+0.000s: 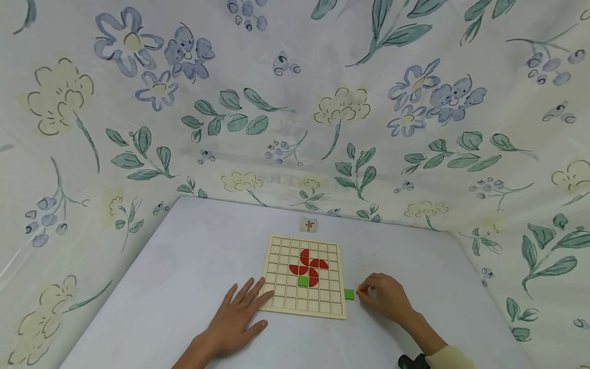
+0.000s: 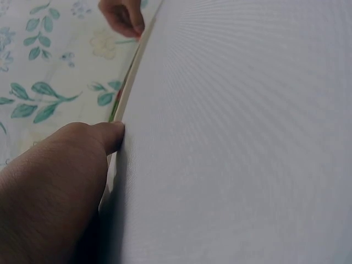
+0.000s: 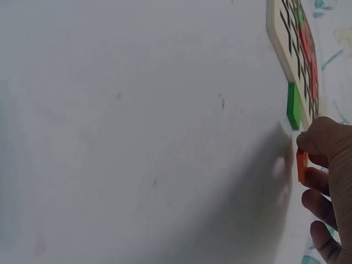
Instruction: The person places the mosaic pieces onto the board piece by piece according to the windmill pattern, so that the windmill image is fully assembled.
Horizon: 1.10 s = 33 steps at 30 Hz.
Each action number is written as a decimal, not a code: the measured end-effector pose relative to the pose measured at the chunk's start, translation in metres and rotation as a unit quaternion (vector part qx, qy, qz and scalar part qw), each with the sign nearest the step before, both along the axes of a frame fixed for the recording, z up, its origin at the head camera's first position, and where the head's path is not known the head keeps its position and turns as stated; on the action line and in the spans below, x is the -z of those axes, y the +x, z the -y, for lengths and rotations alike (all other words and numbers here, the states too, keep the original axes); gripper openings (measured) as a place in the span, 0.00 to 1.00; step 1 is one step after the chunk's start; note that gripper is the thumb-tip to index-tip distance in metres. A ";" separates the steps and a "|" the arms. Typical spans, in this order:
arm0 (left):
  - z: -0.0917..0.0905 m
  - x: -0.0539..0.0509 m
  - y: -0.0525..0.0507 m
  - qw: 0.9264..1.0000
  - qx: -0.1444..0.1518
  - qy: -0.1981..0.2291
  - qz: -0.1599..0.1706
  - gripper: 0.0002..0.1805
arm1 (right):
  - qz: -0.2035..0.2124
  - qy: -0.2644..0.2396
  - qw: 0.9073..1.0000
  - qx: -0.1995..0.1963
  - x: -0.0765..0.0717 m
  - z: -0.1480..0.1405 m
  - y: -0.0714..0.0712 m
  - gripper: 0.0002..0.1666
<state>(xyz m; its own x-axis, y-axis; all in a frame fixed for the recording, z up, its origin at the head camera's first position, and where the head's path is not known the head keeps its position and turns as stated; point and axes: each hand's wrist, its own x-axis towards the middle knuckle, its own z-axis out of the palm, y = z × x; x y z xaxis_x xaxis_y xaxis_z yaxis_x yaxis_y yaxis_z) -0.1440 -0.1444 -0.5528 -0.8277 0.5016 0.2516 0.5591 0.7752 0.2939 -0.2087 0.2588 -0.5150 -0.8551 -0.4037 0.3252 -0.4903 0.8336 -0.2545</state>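
Observation:
A wooden grid board (image 1: pixel 286 302) lies on the white table, with several red rounded tiles (image 1: pixel 319 263) arranged like a pinwheel near its middle. One green square tile (image 1: pixel 302 281) sits in a cell below them. My left hand (image 1: pixel 236 320) rests flat with spread fingers, its fingertips on the board's left edge. Between thumb and fingers my right hand (image 1: pixel 384 297) pinches an orange tile (image 3: pixel 301 165), just right of the board. A second green square tile (image 1: pixel 349 294) lies on the table against the board's right edge, beside the orange tile.
Behind the board lies a small pattern card (image 1: pixel 308 224) showing a red pinwheel on a grid. A floral cloth (image 1: pixel 286 102) hangs around the back and sides of the white table (image 1: pixel 198 241). A dark object (image 1: pixel 413 361) shows at my right wrist.

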 end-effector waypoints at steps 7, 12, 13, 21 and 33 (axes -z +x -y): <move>-0.001 0.002 -0.003 1.000 0.005 -0.002 0.003 0.33 | -0.018 -0.017 0.999 -0.038 -0.001 0.017 -0.004 0.11; -0.001 0.000 -0.003 1.000 0.004 -0.003 0.007 0.33 | -0.025 -0.027 0.997 -0.061 0.002 0.033 -0.006 0.10; -0.001 0.000 -0.003 1.000 0.004 -0.002 0.007 0.33 | -0.022 -0.029 0.997 -0.066 0.003 0.037 -0.006 0.09; 0.000 -0.001 -0.001 1.000 0.003 0.001 0.004 0.33 | -0.025 -0.053 0.992 -0.115 0.003 0.064 -0.006 0.08; 0.001 0.001 0.000 1.000 0.001 -0.006 0.001 0.33 | -0.064 -0.065 0.979 -0.182 0.003 0.105 -0.006 0.07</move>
<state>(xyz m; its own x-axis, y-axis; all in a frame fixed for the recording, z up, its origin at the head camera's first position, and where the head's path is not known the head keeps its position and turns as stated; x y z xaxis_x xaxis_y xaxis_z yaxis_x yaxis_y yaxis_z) -0.1443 -0.1455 -0.5534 -0.8272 0.5061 0.2442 0.5600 0.7780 0.2849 -0.2150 0.1534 -0.5182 -0.6110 -0.6223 0.4893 -0.7836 0.5629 -0.2627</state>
